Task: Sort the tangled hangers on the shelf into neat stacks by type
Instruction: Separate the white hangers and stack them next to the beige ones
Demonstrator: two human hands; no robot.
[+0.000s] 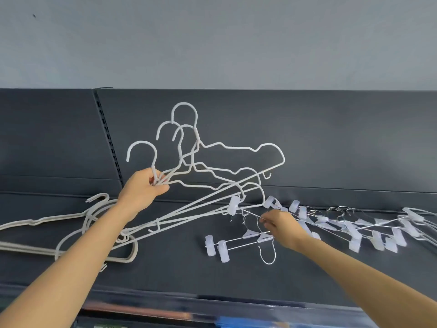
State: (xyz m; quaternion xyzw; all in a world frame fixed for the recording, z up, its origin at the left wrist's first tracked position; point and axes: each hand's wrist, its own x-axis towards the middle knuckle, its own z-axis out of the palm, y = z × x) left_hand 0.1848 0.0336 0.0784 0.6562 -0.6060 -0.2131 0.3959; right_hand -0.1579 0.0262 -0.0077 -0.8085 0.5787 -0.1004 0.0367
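The left hand [142,188] is curled around the necks of four white coated-wire hangers [236,147] with round hooks. We see them held up off the dark grey shelf [165,268], with their hooks rising in front of the dark back panel [331,138] and their straight lower bars slanting down to the left. The low ends of those bars reach a stack of beige flat hangers [23,247] lying on the left part of the shelf; we cannot tell whether they touch it. The right hand [281,224] is lower and to the right, its thumb and fingertips pinching the thin rod of a metal clip hanger [234,204]. That hanger's translucent white plastic clip sits against the lower bars of the white coated-wire hangers. Just in front of this hand, two more clip hangers [223,250] lie side by side on the shelf, one silver hook curling toward the front edge. Behind and right of the hand, a tangled pile of clip hangers [354,230] spreads along the shelf to the right border. A slotted upright [106,138] divides the back panel, and a pale grey wall [212,43] fills the field above.
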